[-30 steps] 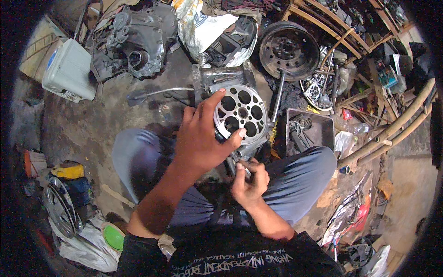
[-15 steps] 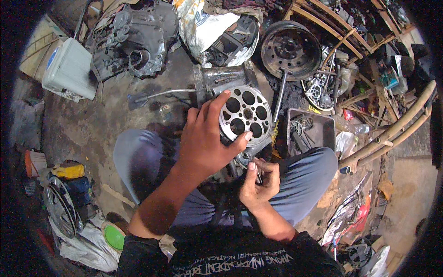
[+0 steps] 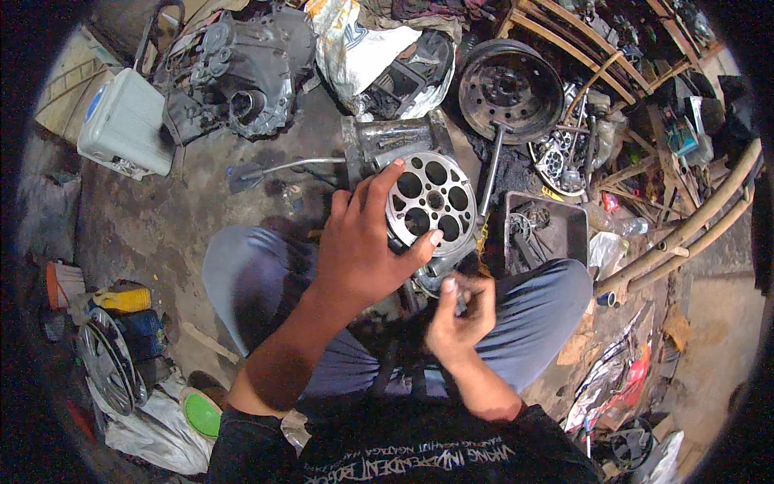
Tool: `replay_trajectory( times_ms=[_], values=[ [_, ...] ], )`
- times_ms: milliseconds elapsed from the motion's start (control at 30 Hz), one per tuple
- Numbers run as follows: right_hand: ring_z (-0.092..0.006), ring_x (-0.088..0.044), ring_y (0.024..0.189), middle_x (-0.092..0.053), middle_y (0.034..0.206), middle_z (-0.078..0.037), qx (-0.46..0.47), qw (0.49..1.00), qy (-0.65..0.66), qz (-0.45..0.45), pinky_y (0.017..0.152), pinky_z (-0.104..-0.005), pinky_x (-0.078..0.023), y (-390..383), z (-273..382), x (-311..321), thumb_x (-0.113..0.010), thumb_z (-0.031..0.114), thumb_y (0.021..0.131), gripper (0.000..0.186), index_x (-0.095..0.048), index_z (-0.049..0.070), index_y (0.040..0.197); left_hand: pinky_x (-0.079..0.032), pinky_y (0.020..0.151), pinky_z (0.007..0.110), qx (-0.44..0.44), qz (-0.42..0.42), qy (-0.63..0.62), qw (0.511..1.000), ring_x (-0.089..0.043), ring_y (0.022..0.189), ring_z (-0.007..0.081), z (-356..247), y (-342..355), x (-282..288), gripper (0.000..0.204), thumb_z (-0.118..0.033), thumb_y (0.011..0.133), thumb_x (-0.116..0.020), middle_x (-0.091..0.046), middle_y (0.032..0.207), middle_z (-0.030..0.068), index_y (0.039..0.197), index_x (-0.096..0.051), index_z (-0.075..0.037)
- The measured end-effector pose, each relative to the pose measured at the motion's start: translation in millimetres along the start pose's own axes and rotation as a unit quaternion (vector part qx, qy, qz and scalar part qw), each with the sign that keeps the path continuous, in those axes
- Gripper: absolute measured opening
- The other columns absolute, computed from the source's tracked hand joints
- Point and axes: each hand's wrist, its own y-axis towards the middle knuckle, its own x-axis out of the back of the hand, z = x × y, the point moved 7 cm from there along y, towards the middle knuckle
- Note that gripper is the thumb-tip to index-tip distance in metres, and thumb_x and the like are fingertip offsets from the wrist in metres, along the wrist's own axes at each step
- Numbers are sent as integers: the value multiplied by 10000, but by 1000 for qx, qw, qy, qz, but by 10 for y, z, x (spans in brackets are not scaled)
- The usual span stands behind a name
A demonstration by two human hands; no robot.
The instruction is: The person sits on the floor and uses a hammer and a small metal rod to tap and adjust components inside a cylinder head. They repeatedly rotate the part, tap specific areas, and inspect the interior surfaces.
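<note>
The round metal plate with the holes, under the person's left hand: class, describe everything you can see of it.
The round metal plate is a silvery-grey disc pierced by a ring of large round holes around a small centre hole. It looks like cast metal, dull and a little grimy. It faces up toward the camera, slightly tilted, above the person's lap. The left hand grips its left rim, thumb on the lower edge. The right hand works just below it.
</note>
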Motion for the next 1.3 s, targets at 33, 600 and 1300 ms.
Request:
replay_trajectory(
  times_ms=[33,600,1300],
  values=[
    [-137,-612,666,-645,726,-63,8,999,30,22,609,-301,-475,-61,44,-17,-719,109,942,141,-616,17,913,-430,1025,516,-2,-8,6,1000,-557,1160,439,12,-2,-4,915,-310,767,-836,-583,1320,230,1511,-370,-52],
    [-133,-598,677,-668,755,-109,-5,999,-12,37,629,-302,-488,68,36,34,-692,86,953,124,-598,14,914,-455,963,521,-8,-28,3,1000,-568,1092,440,6,-6,17,891,-379,775,-829,-605,1294,201,1493,-402,-68],
    [-221,-615,497,-591,627,-123,35,994,-11,103,498,-337,-452,40,170,-98,-705,25,910,122,-604,18,842,-452,964,529,8,-21,12,1000,-574,1082,448,40,-22,-3,896,-389,776,-829,-593,1324,205,1487,-398,-55]
  ],
)
